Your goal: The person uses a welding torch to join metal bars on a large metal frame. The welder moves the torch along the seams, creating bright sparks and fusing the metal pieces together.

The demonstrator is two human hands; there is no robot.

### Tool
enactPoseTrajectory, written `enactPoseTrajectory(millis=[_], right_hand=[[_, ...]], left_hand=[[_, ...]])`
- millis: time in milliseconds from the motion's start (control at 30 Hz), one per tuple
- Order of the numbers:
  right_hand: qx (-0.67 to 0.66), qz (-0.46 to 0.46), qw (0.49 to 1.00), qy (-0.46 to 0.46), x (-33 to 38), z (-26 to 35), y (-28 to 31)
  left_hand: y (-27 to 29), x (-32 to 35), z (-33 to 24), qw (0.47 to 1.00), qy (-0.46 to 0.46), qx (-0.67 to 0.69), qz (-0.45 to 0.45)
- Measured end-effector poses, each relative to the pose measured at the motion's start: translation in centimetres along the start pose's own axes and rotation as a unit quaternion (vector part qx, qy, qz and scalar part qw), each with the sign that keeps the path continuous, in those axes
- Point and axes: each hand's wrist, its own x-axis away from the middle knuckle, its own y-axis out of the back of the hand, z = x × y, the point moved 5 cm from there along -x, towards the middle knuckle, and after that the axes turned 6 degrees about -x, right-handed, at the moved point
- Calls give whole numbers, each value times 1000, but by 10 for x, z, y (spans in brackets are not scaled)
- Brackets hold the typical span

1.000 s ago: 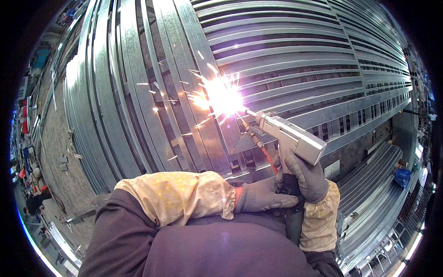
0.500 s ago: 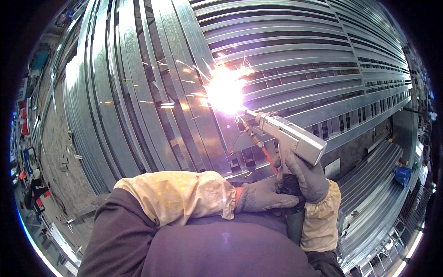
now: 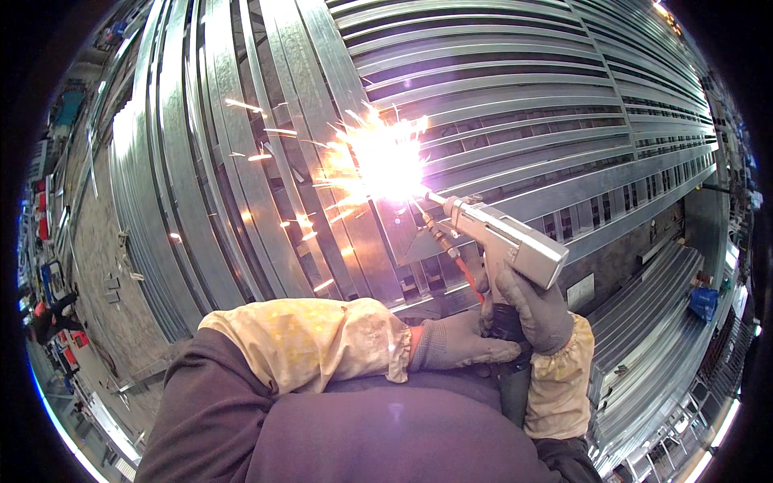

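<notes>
My right hand (image 3: 538, 314), in a grey glove, is wrapped round the grip of a silver welding gun (image 3: 515, 243). The gun's nozzle points up and left at a steel frame (image 3: 403, 243), where a blinding white-violet glare hides the joint. Orange sparks (image 3: 346, 173) spray from it, mostly leftward. A brass fitting with a red hose (image 3: 467, 272) runs beneath the gun. My left hand (image 3: 463, 341), gloved too, reaches across my body and closes round the black cable (image 3: 514, 388) below the grip; its fingertips are partly hidden.
Long metal bars (image 3: 217, 97) lie side by side on the left. Slatted steel panels (image 3: 499, 88) stretch away at upper right. More bars are stacked at lower right (image 3: 644, 322), beside a blue object (image 3: 703, 303). At far left a person (image 3: 55, 314) is near red equipment.
The glare and sparks have changed shape, with more sparks thrown left and downward. The gun and both hands have barely moved.
</notes>
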Motion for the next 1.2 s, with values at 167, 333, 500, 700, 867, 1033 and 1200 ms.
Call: enactPoseTrajectory(millis=[167, 333, 500, 700, 867, 1033, 1200], right_hand=[[-36, 27, 999, -28, 0, -1, -4], [-50, 14, 998, -34, 1, -2, -5], [-10, 19, 1000, -6, 3, 0, -2], [18, 17, 999, 47, 6, 4, -8], [85, -8, 988, 130, 14, -12, 11], [-53, -48, 997, 31, 45, 23, 11], [-166, -101, 977, 90, 92, 61, 27]], left_hand=[[-4, 1, 9, 1000, -26, 4, 4], [-4, 2, 15, 999, 2, 33, 13], [-6, 0, -4, 996, 14, 86, -1], [-9, -1, 18, 984, 102, 144, 21], [-12, -3, 5, 983, 95, 156, 4], [-35, -10, -19, 977, 73, 200, -13], [-59, -28, -76, 992, 83, 93, -14]])
